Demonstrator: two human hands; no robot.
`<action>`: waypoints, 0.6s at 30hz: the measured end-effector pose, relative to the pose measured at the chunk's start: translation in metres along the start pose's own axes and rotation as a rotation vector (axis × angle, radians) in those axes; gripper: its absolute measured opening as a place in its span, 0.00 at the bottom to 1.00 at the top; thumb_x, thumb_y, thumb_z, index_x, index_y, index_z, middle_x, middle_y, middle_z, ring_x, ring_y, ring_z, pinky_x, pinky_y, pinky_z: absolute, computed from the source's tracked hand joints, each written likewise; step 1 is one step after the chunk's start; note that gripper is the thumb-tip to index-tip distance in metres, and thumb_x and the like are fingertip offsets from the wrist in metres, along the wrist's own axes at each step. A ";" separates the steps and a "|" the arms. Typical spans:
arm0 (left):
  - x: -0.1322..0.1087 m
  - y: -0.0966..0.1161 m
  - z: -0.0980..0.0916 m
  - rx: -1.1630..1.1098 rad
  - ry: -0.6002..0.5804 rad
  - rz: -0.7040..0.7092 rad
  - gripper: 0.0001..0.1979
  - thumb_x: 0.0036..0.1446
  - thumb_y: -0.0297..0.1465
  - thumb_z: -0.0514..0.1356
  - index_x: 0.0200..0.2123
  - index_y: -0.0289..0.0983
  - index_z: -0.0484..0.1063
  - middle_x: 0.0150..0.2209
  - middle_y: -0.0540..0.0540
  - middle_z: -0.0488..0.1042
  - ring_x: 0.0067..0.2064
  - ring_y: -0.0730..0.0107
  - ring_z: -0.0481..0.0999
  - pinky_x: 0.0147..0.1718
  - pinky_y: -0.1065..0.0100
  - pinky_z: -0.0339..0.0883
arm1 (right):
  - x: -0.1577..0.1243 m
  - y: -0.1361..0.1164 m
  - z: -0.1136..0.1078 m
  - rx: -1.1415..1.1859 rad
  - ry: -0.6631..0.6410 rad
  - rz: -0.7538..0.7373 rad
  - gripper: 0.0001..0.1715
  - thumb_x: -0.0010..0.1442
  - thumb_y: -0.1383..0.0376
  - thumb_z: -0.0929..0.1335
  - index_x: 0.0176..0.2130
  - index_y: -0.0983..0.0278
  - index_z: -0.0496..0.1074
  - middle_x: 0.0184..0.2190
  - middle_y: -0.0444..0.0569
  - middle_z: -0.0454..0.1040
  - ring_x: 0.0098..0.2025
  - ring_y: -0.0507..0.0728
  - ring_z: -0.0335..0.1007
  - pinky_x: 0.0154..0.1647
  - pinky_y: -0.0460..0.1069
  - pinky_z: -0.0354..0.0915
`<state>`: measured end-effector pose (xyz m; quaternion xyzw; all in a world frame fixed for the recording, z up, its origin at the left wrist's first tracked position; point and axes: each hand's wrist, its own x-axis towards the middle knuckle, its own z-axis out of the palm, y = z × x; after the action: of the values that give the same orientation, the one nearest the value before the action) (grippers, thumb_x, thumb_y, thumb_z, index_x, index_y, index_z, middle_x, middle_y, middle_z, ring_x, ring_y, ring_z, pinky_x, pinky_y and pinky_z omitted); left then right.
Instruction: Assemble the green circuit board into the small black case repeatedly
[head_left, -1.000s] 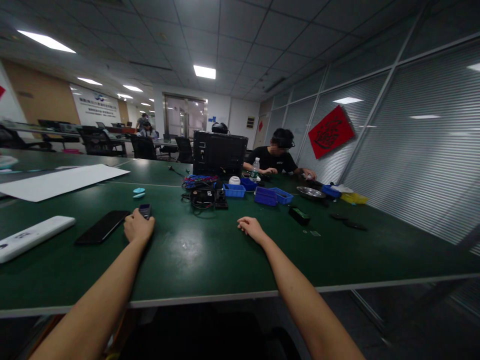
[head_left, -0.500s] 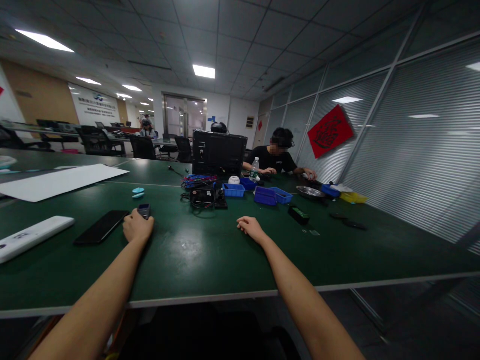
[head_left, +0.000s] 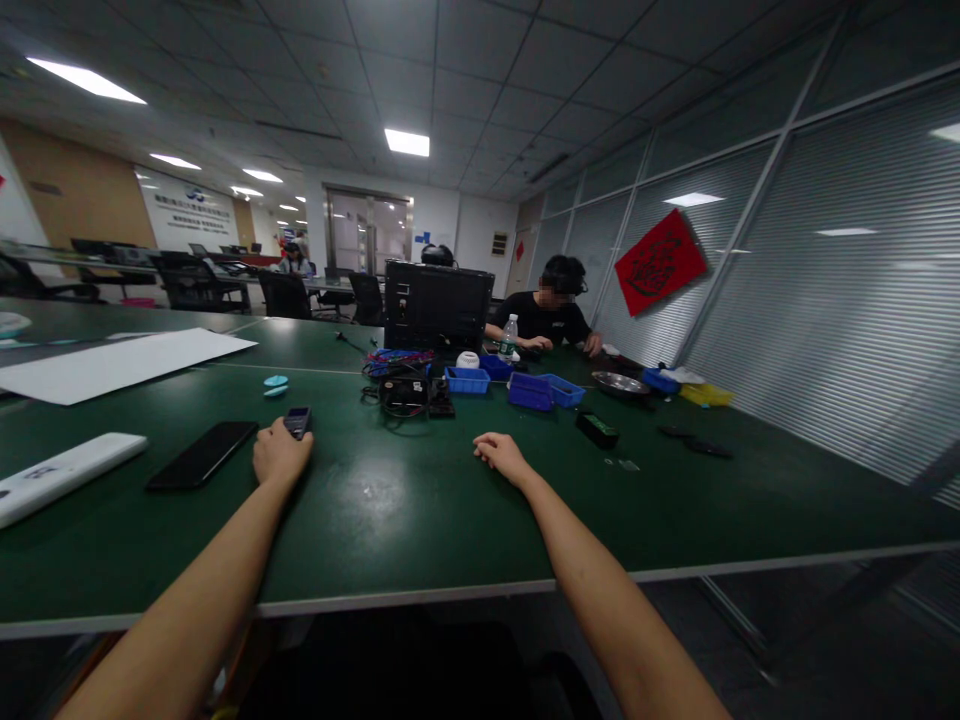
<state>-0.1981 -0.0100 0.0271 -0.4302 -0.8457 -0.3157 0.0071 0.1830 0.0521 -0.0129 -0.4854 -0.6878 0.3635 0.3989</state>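
My left hand (head_left: pixel 280 455) is wrapped around a small dark grey handheld device with a screen (head_left: pixel 298 421) on the green table (head_left: pixel 420 540). The palm and fingers hide the lower part of the device. Just left of that hand lies a black smartphone or tablet-like slab (head_left: pixel 202 455), and a long white device (head_left: pixel 64 478) is farther left. Two light-blue oval pieces (head_left: pixel 275 381) sit beyond the hand. My right hand (head_left: pixel 502 455) rests on the tabletop with its fingers loosely bent and apart, holding nothing.
A dark monitor-like panel (head_left: pixel 436 310) stands behind tangled cables, a baseball (head_left: pixel 468 361) and blue trays (head_left: pixel 531 391). To the right are a black-green box (head_left: pixel 598 430) and a metal pan (head_left: pixel 621 383). A co-worker (head_left: pixel 536 315) sits across the table by a water bottle (head_left: pixel 509 338).
My left hand has shifted slightly right with the handheld device. My right hand stays in place. The co-worker's hand at the right has drawn back toward the body.
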 end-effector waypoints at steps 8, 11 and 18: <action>0.002 0.002 0.006 0.029 -0.125 0.193 0.32 0.49 0.44 0.50 0.56 0.34 0.56 0.50 0.36 0.63 0.49 0.53 0.66 0.44 0.61 0.61 | 0.000 0.001 0.000 -0.006 -0.005 -0.007 0.11 0.50 0.69 0.63 0.35 0.68 0.70 0.25 0.46 0.72 0.19 0.46 0.60 0.16 0.40 0.56; 0.002 0.003 0.008 0.028 -0.154 0.234 0.32 0.50 0.45 0.49 0.56 0.34 0.56 0.50 0.36 0.64 0.50 0.54 0.66 0.44 0.62 0.61 | 0.000 -0.001 -0.001 -0.014 -0.004 -0.006 0.11 0.50 0.69 0.63 0.35 0.68 0.70 0.25 0.46 0.72 0.19 0.46 0.60 0.17 0.40 0.56; 0.000 0.005 0.013 0.000 -0.192 0.352 0.32 0.51 0.48 0.48 0.54 0.35 0.58 0.49 0.39 0.67 0.48 0.58 0.67 0.43 0.65 0.61 | -0.001 -0.003 -0.001 -0.028 -0.006 -0.010 0.11 0.51 0.70 0.62 0.35 0.68 0.70 0.25 0.47 0.72 0.21 0.46 0.61 0.19 0.40 0.57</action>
<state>-0.1908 -0.0004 0.0195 -0.5998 -0.7541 -0.2669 -0.0185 0.1829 0.0502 -0.0106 -0.4865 -0.6964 0.3534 0.3918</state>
